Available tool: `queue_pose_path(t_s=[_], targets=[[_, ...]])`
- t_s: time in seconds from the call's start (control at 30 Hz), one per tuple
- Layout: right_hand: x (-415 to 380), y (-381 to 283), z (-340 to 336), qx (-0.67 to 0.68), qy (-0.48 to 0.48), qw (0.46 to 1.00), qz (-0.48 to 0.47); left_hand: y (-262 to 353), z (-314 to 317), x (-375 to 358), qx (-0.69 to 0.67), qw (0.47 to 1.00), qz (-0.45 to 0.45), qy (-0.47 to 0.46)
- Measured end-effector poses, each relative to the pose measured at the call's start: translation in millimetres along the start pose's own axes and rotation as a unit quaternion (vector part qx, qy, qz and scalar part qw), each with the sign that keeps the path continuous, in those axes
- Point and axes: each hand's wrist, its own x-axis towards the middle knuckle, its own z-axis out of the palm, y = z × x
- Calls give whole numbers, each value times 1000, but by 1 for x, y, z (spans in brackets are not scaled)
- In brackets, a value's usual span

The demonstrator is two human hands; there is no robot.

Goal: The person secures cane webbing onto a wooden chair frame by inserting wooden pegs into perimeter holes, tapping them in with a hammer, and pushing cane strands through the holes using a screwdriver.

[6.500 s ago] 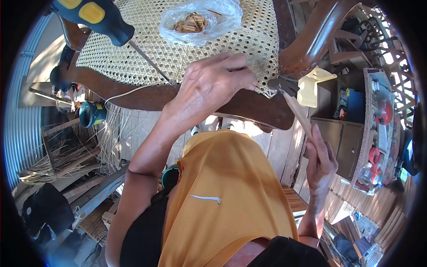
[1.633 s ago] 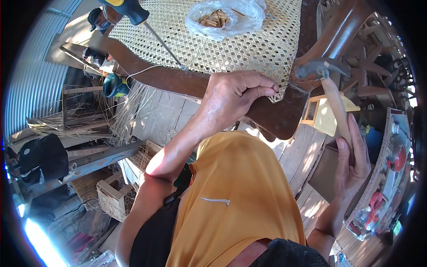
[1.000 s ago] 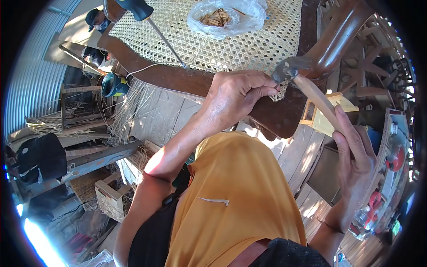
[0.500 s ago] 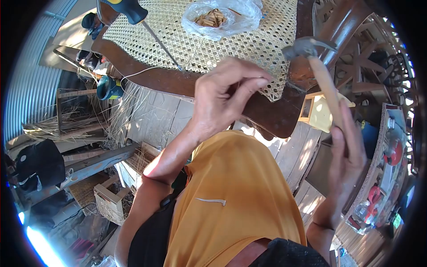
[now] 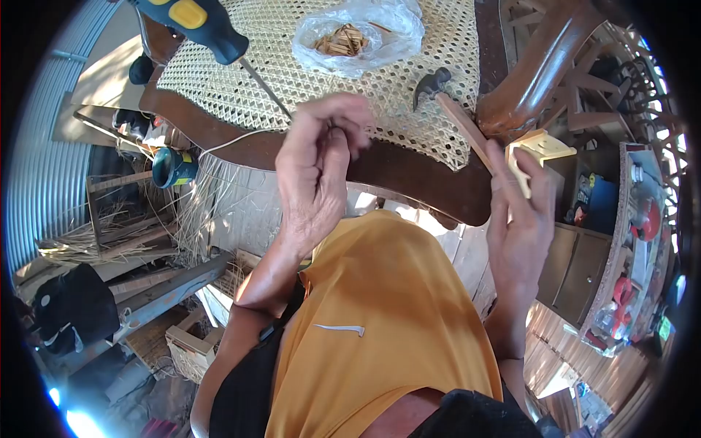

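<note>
My left hand (image 5: 315, 164) is raised over the near edge of the woven cane panel (image 5: 252, 80), its fingers curled together and blurred at the tips. What they pinch, if anything, is hidden. My right hand (image 5: 522, 219) is loosely round the lower handle of a hammer (image 5: 464, 124), whose metal head is over the cane near its right side. A screwdriver (image 5: 208, 29) with a black and yellow handle stands tilted, its tip hidden near my left hand. A clear plastic bag (image 5: 394, 44) holding small wooden pegs (image 5: 343, 41) rests on the cane.
The panel's dark wooden frame (image 5: 431, 191) curves along the near side, with a thick varnished post (image 5: 544, 66) at right. A yellow stool (image 5: 540, 146) is beside it. Loose cane strips (image 5: 212, 182) hang at left by a green pot (image 5: 174, 166). A cluttered shelf (image 5: 621, 255) stands right.
The hammer and my right hand have moved left, bringing the hammer head over the cane. My left hand has shifted left and slightly down. The view has shifted slightly.
</note>
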Motion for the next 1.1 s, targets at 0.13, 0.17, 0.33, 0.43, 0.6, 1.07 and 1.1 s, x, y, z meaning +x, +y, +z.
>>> queue_pose_path(t_s=[0.13, 0.17, 0.33, 0.43, 0.6, 1.07, 1.1], targets=[[34, -20, -8, 105, 99, 989, -33, 1, -1, 11, 164, 979, 98, -65], [46, -27, -8, 122, 71, 990, -25, 2, 1, 14, 218, 962, 140, -84], [106, -54, 24, 155, 6, 984, -85, -15, 6, 12, 170, 975, 113, -90], [146, -59, 59, 109, -8, 983, -151, -23, 3, 12, 168, 970, 155, -83], [182, -87, 74, 72, -165, 983, -26, -28, -4, 11, 127, 971, 178, -96], [178, -62, 99, 460, -189, 867, 28, -13, -30, 15, 30, 987, 56, -151], [178, -62, 99, 458, -190, 868, 30, -12, -32, 16, 34, 987, 48, -148]])
